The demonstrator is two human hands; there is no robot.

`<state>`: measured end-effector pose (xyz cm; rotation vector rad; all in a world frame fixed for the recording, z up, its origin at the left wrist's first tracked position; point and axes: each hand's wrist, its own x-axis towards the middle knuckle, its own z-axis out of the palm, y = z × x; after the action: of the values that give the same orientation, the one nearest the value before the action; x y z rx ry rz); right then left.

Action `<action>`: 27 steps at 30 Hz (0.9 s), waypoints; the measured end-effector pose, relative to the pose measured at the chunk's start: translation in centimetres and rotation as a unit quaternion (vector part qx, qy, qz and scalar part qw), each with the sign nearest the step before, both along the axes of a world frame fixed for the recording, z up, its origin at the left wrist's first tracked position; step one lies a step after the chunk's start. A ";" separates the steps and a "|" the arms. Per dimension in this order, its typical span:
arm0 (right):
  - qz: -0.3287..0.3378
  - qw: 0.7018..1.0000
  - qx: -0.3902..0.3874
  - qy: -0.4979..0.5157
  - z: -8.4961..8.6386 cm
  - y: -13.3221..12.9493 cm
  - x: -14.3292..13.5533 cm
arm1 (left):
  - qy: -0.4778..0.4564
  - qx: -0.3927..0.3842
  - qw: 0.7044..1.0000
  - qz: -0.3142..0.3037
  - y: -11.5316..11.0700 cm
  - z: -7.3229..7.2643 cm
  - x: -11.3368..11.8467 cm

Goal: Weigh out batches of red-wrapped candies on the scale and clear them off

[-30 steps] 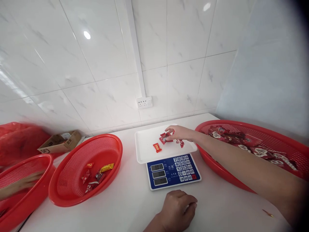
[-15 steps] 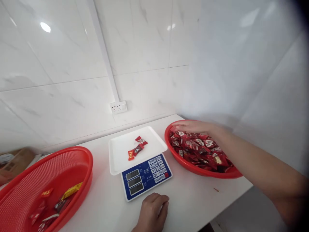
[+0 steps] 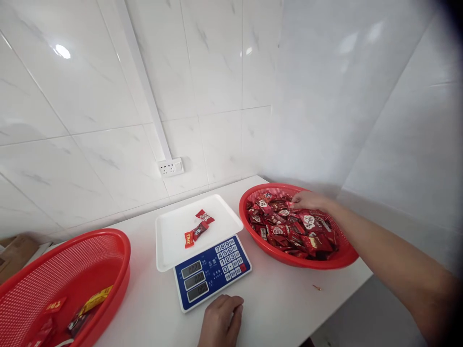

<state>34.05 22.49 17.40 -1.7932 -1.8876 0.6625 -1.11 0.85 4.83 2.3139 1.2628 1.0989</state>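
Note:
My right hand reaches into the right red basket, its fingers pinched at a red wrapped candy among a heap of similar candies. My left hand rests on the table with curled fingers and nothing visible in them, just below the blue-and-white digital scale. On the scale's white tray lie three small wrapped candies: a red one, a dark red one and an orange-red one.
At the left stands another red basket with a yellow wrapped candy and several red ones inside. A cardboard box sits behind it. The tiled wall borders the table, and a small scrap lies near the front edge.
My right hand has gone from lying flat over the candies to a pinch among them. My left hand stays by the scale. The view has shifted slightly.

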 end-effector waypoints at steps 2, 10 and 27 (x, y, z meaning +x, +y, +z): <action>-0.004 0.999 -0.032 -0.037 0.8 0.1 0.4 | 0.003 -0.001 1.000 -0.002 0.0 0.1 -0.1; 0.008 1.000 0.021 -0.004 3.5 -1.1 -3.6 | -0.004 -0.006 1.000 -0.002 -0.3 0.6 0.1; 0.148 0.976 -0.016 0.159 3.8 -3.3 -15.5 | -0.021 -0.035 0.999 0.035 -0.6 1.3 -0.4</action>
<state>18.58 19.19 21.21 -1.3350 -1.9401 1.0241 -1.52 0.29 6.16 2.1992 1.3541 1.1029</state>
